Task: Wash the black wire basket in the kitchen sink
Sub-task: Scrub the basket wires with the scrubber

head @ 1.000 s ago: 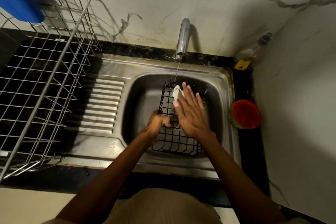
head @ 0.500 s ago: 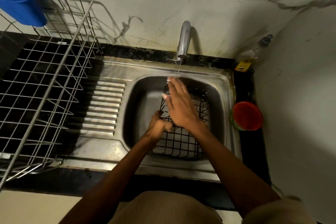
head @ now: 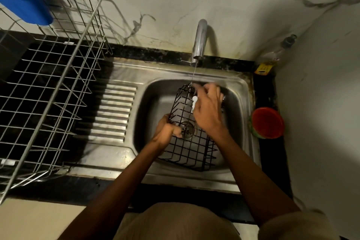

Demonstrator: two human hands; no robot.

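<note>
Right hand (head: pixel 208 111) now curled (pale scrubber), left hand (head: pixel 165 130) gripping basket (head: pixel 191 150)

Dim light falls on pale marble-veined walls (head: pixel 175 2) meeting in a corner at the upper right, above a black tabletop (head: pixel 268 91) carrying a steel wire rack (head: pixel 58 76) at the left.

left hand (head: pixel 165 129) clenched, right hand (head: pixel 208 111) curled
</note>
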